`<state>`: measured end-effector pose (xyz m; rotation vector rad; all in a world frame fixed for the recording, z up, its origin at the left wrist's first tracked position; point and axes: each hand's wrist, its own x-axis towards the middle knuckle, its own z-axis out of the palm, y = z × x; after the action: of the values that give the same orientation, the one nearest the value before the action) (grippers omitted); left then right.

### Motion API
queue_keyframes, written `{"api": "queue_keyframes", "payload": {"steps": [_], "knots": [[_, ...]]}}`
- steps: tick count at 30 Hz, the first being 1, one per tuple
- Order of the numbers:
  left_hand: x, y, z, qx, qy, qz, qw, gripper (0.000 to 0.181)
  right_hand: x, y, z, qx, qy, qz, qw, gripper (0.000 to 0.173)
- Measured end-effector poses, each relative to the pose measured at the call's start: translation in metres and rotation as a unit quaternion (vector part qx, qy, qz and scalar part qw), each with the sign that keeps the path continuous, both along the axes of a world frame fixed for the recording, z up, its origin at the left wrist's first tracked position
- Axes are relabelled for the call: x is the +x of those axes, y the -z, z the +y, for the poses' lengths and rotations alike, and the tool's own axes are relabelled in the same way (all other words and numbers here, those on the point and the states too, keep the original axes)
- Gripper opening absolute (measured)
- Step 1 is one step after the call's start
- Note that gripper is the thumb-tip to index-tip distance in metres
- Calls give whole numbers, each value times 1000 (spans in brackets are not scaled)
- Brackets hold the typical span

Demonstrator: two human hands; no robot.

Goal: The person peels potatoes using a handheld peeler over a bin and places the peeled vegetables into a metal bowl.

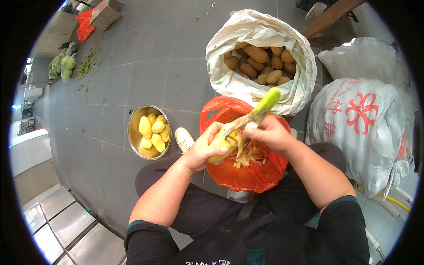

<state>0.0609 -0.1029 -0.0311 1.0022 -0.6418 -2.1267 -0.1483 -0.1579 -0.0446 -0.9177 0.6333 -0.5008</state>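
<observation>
My left hand (pixel 207 147) grips a mostly peeled yellow potato (pixel 220 143) over a red plastic bag (pixel 243 177). In my right hand (pixel 270 132) is a vegetable peeler with a green handle (pixel 267 101), its blade against the potato and a strip of peel hanging beside it. Loose potato peelings (pixel 246 157) lie inside the red bag between my knees. Beyond it, a white woven sack (pixel 218 78) stands with its mouth rolled down, holding several unpeeled brown potatoes (pixel 256 54). To the left, a round metal pot (pixel 133 150) contains several peeled potatoes (pixel 158 142).
Full white woven sacks (pixel 334 116) stand close on my right, one bearing red print. Bagged green vegetables (pixel 66 64) and scattered leaf scraps (pixel 86 64) lie on the grey tiled floor (pixel 109 132) at far left. Metal panels (pixel 82 246) are at lower left.
</observation>
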Motion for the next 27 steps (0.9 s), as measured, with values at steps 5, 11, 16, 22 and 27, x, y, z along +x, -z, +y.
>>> {"api": "queue_keyframes", "payload": {"steps": [5,11,16,22,27], "knots": [[6,-5,-5,32,53,145,987,65,-12,15,-12,160,37,-48,985,29],[8,7,0,-6,43,170,985,66,-7,-1,-10,118,54,-9,992,30],[2,10,13,72,-39,113,990,51,-2,1,-5,51,50,8,997,28],[-21,23,34,139,-164,134,967,43,-4,4,8,4,-18,-48,999,22],[-44,15,53,127,-203,92,967,44,-3,9,19,-18,-44,40,998,35]]}}
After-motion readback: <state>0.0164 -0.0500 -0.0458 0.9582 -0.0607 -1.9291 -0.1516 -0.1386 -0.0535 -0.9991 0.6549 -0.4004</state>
